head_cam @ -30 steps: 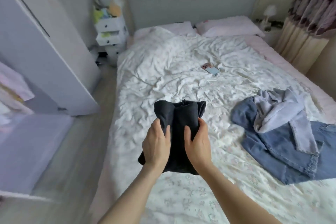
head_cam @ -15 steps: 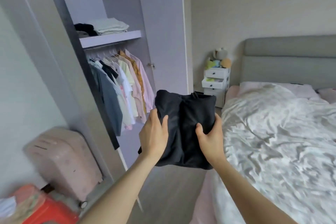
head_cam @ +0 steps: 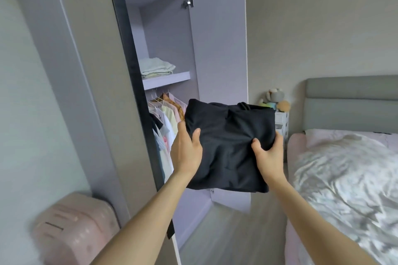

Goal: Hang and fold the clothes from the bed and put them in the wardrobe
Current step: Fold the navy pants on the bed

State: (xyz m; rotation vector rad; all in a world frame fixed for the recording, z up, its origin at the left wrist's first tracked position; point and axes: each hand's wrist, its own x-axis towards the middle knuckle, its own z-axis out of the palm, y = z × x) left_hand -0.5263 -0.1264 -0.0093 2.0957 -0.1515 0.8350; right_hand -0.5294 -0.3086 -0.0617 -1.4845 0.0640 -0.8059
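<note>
- The person is holding a folded black fabric garment (head_cam: 228, 146) in mid-air with both hands, in front of the open lilac wardrobe (head_cam: 217, 49) and clear of the bed (head_cam: 344, 168) at the right edge of view.
- The left hand (head_cam: 186, 153) is grasping the garment's left edge, thumb lying on top of the cloth; the fingers underneath are hidden.
- The right hand (head_cam: 269, 155) is grasping the right edge, its grip clenched round the cloth with the thumb pinching a fold on top.
- The garment's longer side is running roughly left to right between the two hands, and the bundle is tilting a little towards the camera.
- The lilac wardrobe shelf (head_cam: 165, 79) is lying up and to the left of the bundle, above the row of pale hanging shirts (head_cam: 167, 118); the left hand is the nearer one to it.
- A pile of folded pale green clothes (head_cam: 156, 68) is already sitting on that shelf, filling most of the part that shows; bare shelf is showing only towards its right end.
- Judged from this, the coming move is calling for a lift up and leftwards, with the left edge leading into the opening past the dark door edge (head_cam: 133, 84).
- The risk is looking modest: the loose fold could slump, or catch the pile already there.
</note>
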